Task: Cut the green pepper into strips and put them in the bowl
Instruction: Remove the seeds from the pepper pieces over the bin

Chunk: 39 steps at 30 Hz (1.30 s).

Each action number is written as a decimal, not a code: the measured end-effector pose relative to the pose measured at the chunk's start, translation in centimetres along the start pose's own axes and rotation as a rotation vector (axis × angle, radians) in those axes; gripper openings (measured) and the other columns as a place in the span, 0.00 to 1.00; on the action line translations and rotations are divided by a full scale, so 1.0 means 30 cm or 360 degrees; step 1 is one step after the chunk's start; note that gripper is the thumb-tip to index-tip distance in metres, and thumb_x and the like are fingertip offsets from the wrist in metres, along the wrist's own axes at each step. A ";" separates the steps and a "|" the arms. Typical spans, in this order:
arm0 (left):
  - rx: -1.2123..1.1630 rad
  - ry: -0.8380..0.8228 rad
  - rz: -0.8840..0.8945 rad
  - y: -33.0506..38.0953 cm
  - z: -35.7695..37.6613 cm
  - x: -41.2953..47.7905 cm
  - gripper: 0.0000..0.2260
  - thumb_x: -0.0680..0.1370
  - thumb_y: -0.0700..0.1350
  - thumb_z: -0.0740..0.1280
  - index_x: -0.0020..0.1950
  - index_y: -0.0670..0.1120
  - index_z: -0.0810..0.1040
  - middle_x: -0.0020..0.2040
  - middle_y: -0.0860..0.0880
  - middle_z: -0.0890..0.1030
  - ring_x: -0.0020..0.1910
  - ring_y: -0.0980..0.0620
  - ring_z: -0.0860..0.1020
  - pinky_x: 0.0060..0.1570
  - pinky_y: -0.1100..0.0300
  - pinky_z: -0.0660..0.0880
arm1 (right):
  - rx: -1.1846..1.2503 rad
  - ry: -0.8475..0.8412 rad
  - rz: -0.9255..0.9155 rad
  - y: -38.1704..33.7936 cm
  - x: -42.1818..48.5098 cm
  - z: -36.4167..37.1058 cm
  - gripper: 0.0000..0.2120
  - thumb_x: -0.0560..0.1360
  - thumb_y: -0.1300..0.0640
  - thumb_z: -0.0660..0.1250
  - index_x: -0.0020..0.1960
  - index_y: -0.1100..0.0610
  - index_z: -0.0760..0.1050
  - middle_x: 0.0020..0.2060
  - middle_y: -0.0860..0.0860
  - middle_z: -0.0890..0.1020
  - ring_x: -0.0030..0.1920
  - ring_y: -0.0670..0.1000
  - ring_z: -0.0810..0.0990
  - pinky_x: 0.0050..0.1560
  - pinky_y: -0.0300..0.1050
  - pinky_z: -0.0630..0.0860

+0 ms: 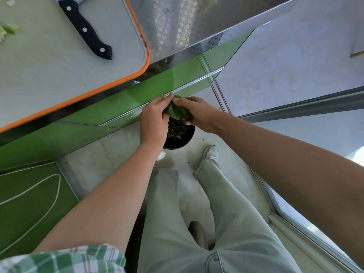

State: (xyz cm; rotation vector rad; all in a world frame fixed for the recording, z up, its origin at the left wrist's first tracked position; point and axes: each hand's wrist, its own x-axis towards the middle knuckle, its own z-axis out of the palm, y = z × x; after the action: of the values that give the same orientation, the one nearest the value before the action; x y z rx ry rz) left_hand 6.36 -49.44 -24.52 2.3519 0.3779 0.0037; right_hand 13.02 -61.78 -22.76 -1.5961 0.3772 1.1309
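- Scraps of pale green vegetable [7,30] lay at the far left edge of the cutting board [49,75], a white board with an orange rim on the embossed metal tabletop [177,26].
- Knife [86,30] with a black riveted handle lay flat on that board, its blade running out of view at the top.
- Left hand [153,117] grasped the left side of the green pepper [177,112], fingers curled over its top.
- The pepper was held between both hands, low in front of the green cabinet front and well below the tabletop.
- Right hand [199,113] clasped the pepper's right side.
- Round black bin [183,138] stood on the tiled floor under the hands, with dark speckled scraps inside.
- Pale sneaker [211,153] was planted just right of the bin.
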 end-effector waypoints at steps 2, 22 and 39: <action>-0.0158 -0.0060 -0.0409 -0.001 0.020 0.004 0.25 0.77 0.33 0.65 0.73 0.43 0.68 0.62 0.44 0.79 0.58 0.46 0.78 0.61 0.53 0.74 | 0.0050 0.0097 -0.0063 0.007 -0.003 0.004 0.25 0.76 0.52 0.67 0.69 0.59 0.64 0.56 0.56 0.76 0.46 0.49 0.77 0.39 0.38 0.73; -0.1703 -0.0402 -0.1559 0.037 0.014 0.022 0.13 0.83 0.44 0.60 0.65 0.39 0.72 0.56 0.41 0.78 0.48 0.47 0.79 0.45 0.53 0.81 | -0.1408 0.0129 -0.0835 0.051 -0.009 -0.012 0.31 0.78 0.42 0.47 0.77 0.56 0.56 0.76 0.53 0.60 0.74 0.52 0.60 0.74 0.57 0.56; -0.1836 -0.0323 -0.1600 0.042 -0.002 0.023 0.14 0.83 0.43 0.60 0.66 0.40 0.71 0.55 0.42 0.79 0.50 0.46 0.80 0.43 0.53 0.81 | -0.1385 0.0311 -0.1021 0.038 -0.016 0.011 0.29 0.81 0.46 0.49 0.78 0.55 0.51 0.78 0.51 0.53 0.76 0.50 0.55 0.75 0.54 0.54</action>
State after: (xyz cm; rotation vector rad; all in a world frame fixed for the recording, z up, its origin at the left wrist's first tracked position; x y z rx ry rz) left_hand 7.36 -50.06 -23.69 0.8657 1.0619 -0.3802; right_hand 11.80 -62.06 -23.01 -2.3464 -0.5691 0.6422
